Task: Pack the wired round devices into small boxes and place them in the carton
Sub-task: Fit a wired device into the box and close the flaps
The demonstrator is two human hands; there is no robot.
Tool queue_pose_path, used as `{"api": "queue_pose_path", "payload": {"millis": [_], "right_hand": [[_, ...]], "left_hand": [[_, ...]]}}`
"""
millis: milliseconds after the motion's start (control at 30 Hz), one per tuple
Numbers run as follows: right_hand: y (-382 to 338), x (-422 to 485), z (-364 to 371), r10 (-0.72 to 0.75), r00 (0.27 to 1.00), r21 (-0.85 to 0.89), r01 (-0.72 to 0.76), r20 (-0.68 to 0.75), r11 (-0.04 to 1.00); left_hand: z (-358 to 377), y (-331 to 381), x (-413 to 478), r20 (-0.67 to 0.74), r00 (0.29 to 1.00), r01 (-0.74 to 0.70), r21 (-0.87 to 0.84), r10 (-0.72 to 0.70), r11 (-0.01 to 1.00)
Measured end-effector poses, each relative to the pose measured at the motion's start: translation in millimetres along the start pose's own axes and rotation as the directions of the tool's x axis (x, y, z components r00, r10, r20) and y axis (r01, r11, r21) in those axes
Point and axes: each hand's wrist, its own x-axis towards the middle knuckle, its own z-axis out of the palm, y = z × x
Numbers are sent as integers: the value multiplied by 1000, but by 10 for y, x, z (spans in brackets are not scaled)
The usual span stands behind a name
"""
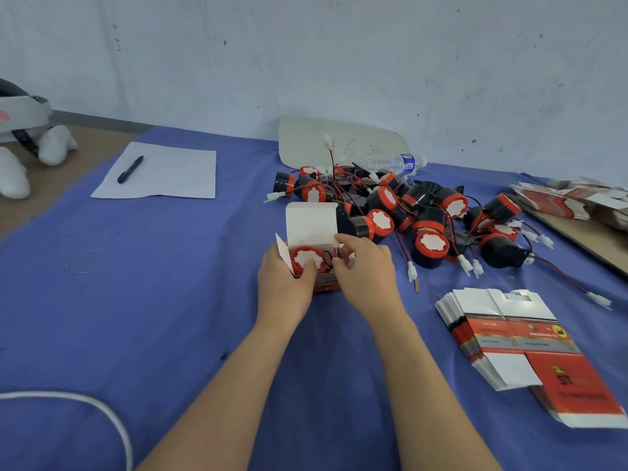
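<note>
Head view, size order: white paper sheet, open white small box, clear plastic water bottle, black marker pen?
White paper sheet
open white small box
clear plastic water bottle and black marker pen look alike, unranked

A single view is given, taken from the person's head and aimed forward and down across a table point(170, 300) draped in blue cloth. The scene is taken in from close range: both forearms are seen running up from the bottom edge, and the left hand point(285, 283) and right hand point(365, 273) are seen holding a small box point(311, 229) just above the middle. The upper third is filled by the far wall point(339, 45) (straight edges are bowed by the wide lens). A sheet of paper point(163, 171) is caught at far left, a stack of flat boxes point(509, 334) at near right.
</note>
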Motion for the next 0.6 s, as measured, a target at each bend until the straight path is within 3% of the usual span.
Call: {"api": "queue_pose_path", "payload": {"millis": [233, 433, 600], "right_hand": [[-20, -46, -9, 20, 999, 36, -18, -51, 999], [-34, -19, 76, -44, 997, -176, 31, -71, 984], [-27, -11, 119, -59, 980, -156, 29, -188, 987]], "left_hand": [[1, -1, -9, -8, 1000, 6, 26, -6, 1000], [15, 10, -6, -14, 1000, 10, 35, -9, 999], [23, 8, -22, -18, 1000, 13, 51, -12, 999]]}}
